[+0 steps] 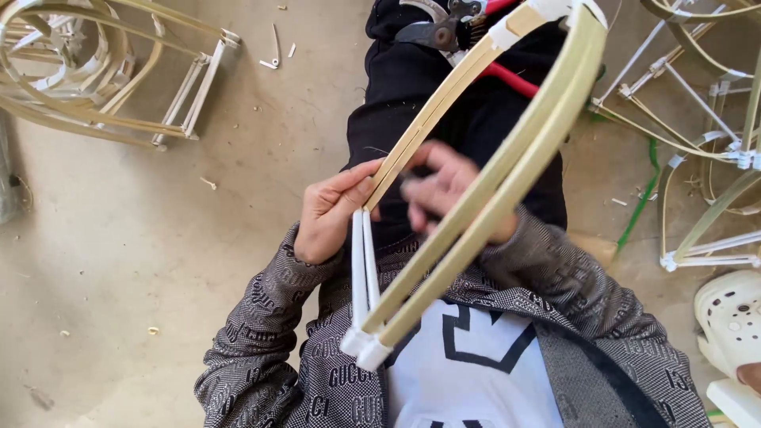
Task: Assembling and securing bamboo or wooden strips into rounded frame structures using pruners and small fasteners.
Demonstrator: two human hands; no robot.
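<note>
Head view: the bamboo frame (476,182) sits in front of the person's chest, over the lap, and serves as the landmark here. It is built of thin, flat, pale strips bent into curves, joined at the near corner by white tape or plastic connectors, with 2 white rods (363,261) running up from that corner. The left hand (329,212) is closed around the inner strip where it meets the tops of the rods, thumb pressed along the strip. The right hand (448,190) lies behind the 2 outer strips, fingers curled and blurred; I cannot tell whether it grips anything.

The frame looks light and springy rather than rigid, smooth along the faces with thin edges; it would likely flex or crack if bent hard, so the taped joints and straighter runs seem the safest holds.

Above the frame, on the dark trousers, rest pliers (440,28) with red handles. Left of the frame, on the dusty concrete floor (143,254), stands another bamboo frame (95,71). Right of it lie more frames (705,135) and a white clog (733,317).
</note>
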